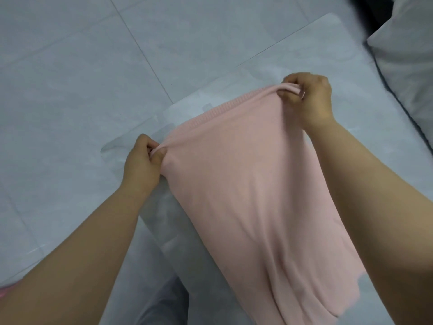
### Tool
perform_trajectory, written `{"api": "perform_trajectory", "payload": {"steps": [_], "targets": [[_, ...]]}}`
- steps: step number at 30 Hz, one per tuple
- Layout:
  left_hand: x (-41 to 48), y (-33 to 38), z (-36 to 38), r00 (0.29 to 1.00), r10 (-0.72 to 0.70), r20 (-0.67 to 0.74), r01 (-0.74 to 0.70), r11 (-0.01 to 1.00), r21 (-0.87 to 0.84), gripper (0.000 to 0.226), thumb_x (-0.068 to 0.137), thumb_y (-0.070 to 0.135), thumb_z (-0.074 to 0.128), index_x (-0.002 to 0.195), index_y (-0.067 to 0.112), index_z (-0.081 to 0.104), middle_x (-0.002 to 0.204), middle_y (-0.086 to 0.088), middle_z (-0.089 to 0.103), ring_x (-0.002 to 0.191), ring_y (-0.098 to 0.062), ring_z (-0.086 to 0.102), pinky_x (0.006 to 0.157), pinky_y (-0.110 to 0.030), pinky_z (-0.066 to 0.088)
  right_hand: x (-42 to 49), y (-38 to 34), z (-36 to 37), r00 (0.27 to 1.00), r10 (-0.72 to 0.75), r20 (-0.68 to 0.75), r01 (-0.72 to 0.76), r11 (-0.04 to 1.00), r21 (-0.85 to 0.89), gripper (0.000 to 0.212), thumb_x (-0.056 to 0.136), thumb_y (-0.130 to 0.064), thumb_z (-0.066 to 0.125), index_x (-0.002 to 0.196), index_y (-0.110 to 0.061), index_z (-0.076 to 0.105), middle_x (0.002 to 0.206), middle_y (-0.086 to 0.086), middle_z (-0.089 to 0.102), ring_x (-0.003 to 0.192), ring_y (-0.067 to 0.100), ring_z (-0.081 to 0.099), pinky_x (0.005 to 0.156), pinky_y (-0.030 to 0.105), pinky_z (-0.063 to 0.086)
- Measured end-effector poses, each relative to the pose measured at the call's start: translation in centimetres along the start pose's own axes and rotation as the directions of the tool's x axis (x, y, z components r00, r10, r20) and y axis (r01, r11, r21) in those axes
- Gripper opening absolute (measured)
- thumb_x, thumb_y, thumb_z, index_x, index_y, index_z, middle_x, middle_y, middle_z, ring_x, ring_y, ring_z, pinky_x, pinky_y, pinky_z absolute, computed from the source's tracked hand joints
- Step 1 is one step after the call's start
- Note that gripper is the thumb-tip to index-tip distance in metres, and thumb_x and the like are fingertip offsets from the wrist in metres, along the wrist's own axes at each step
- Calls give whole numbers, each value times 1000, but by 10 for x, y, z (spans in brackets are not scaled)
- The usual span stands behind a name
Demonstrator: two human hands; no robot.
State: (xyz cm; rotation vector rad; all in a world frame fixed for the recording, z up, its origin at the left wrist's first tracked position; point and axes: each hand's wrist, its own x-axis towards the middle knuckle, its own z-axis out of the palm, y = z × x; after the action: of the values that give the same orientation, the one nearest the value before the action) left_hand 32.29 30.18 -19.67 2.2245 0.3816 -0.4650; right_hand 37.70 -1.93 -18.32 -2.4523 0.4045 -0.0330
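The pink cloth (246, 184) is held up in the air between the two hands, stretched along its top edge. This top edge has a ribbed band (it looks like knit fabric), and the edge runs slanted from lower left to upper right. Below the edge the cloth hangs down toward the person, with soft long folds near its lower end, and the lower end reaches the bottom border of the view.

The left hand (143, 164) pinches the left corner of the top edge, with the fingers curled around a small bunch of fabric. The right hand (309, 99) grips the right corner in the same way, with the fingers curled over the rolled edge and the thumb under it. The right hand is farther from the person and higher in the view than the left one. Both forearms are bare and come in from the lower corners.

Under the cloth there is a white table (328, 50) with rounded corners; the cloth hangs over it. Between the arms, at the bottom, a grey trouser leg (161, 301) is visible. To the left and behind is a floor (70, 66) of large grey tiles. At the upper right lies a white pillow (407, 43).
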Motion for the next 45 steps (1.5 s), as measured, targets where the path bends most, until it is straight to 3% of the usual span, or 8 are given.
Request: {"api": "perform_trajectory", "payload": {"steps": [5,8,15,25,29,34,41,45], "targets": [[-5,9,-13,1000,-18,25,20,996,-83,16,84,14,65,92,22,54,70,7,48,66,-8,46,63,-18,38,-25,11,-27,994,79,81,-83,995,47,12,70,-39,65,66,-49,59,89,6,65,98,28,53,87,36,46],[-14,33,-24,995,23,100,-19,999,-42,29,85,15,64,113,12,62,87,0,58,85,-17,53,78,-24,40,-42,13,-66,987,99,127,-109,991,81,9,74,-26,70,76,-32,64,86,1,63,84,19,54,77,35,47],[-68,129,-30,953,249,172,-254,967,8,8,90,15,55,82,17,53,71,10,48,66,-14,42,57,-19,33,-129,20,-194,977,187,106,-201,969,147,7,77,-15,69,78,-13,61,67,-3,60,46,0,58,51,9,42],[-235,322,-14,663,732,158,-716,681,-150,6,92,20,50,89,23,47,69,13,42,60,1,40,55,-14,34,-299,35,-437,847,282,-452,-164,945,282,36,78,9,52,72,-25,60,48,-32,60,51,-10,59,56,7,49],[-308,384,-23,525,848,73,-798,521,-303,25,87,19,58,71,35,47,67,15,48,54,12,45,55,-6,34,-365,18,-517,754,234,-614,-40,949,312,49,74,2,57,61,-45,65,54,-31,62,57,-6,61,64,13,52],[-374,406,-36,451,892,-29,-806,393,-443,23,79,16,61,73,36,53,61,33,61,60,10,49,62,-12,39,-443,-3,-562,658,164,-735,111,944,310,31,71,-6,67,69,-37,67,63,-25,67,67,3,62,74,27,55],[-394,331,9,441,790,427,-743,588,-319,33,85,-4,59,76,28,62,62,12,63,55,15,56,57,0,44,-533,32,-490,889,206,-409,-2,894,448,40,67,1,73,67,-39,71,65,-27,68,67,-10,60,70,6,46],[-360,241,59,398,511,762,-743,667,-59,43,78,-9,66,62,31,66,56,27,66,55,14,56,57,0,41,-569,81,-377,928,354,-119,-263,845,465,14,58,-57,73,67,-48,68,67,-34,65,65,-14,58,65,2,42]]}}
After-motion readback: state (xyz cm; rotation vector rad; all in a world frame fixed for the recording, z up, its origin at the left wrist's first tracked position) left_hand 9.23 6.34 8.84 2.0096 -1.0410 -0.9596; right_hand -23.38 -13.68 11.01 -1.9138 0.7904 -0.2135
